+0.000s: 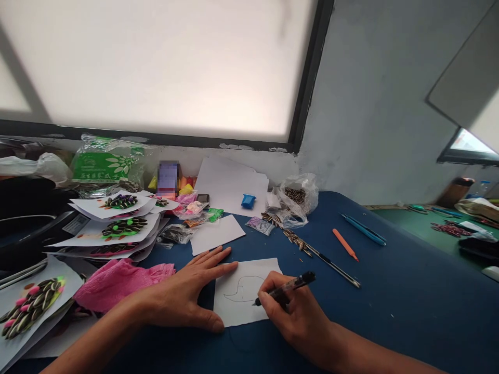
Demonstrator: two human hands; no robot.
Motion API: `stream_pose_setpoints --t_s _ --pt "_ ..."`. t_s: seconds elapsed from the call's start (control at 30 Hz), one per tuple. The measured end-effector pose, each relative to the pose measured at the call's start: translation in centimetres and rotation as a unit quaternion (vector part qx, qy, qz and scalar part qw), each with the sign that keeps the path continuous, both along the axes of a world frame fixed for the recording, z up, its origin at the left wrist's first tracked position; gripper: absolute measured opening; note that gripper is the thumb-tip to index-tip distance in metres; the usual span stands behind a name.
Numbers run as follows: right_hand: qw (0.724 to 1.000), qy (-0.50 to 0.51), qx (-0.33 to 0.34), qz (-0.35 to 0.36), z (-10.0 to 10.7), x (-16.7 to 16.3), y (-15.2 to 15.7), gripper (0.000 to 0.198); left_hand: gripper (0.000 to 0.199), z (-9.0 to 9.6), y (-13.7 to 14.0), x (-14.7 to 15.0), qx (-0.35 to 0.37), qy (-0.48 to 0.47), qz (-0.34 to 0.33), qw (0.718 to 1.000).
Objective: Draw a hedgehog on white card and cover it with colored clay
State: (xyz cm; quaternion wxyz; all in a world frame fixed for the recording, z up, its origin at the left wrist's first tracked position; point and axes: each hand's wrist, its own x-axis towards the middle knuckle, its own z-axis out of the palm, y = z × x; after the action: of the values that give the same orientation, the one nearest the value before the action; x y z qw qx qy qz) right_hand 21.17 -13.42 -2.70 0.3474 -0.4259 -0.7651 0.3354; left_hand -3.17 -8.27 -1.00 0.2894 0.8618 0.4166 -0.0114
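My right hand [298, 314] grips a black pen [286, 288], its tip at or just above a small white sheet of paper [249, 314]. Thin curved outlines are drawn on that sheet. My left hand [191, 291] lies flat with fingers spread, its fingertips and thumb at the sheet's left edge. A crumpled pink cloth [120, 285] sits beside my left wrist. Beyond my left fingers is a small stack of blank white paper [218, 234].
Sheets with sunflower-seed pictures [117, 228] pile up at left. Behind are a green seed bag [105, 161], a blue clay packet [248, 201] and a plastic bag of seeds [298, 195]. An orange marker [345, 244], blue pen [362, 228] and clear pen [335, 267] lie at right.
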Motion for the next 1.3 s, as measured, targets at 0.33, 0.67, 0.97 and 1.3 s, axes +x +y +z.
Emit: stream_pose_setpoints --t_s 0.33,0.67,0.97,1.3 --pt "1.0 0.004 -0.001 0.002 -0.08 -0.19 0.12 0.02 0.091 -0.39 -0.07 0.09 0.016 0.003 -0.003 1.0" --pt "1.0 -0.003 -0.001 0.001 -0.42 -0.05 0.44 0.019 0.093 -0.35 -0.03 0.2 0.012 0.004 0.006 1.0" --pt "1.0 -0.005 -0.022 -0.006 -0.66 0.07 0.38 0.021 0.094 -0.32 0.01 0.14 0.014 -0.006 0.006 1.0" --pt "1.0 -0.004 -0.022 -0.002 -0.53 -0.01 0.45 0.021 0.095 -0.33 -0.07 0.19 0.016 -0.002 0.005 1.0"
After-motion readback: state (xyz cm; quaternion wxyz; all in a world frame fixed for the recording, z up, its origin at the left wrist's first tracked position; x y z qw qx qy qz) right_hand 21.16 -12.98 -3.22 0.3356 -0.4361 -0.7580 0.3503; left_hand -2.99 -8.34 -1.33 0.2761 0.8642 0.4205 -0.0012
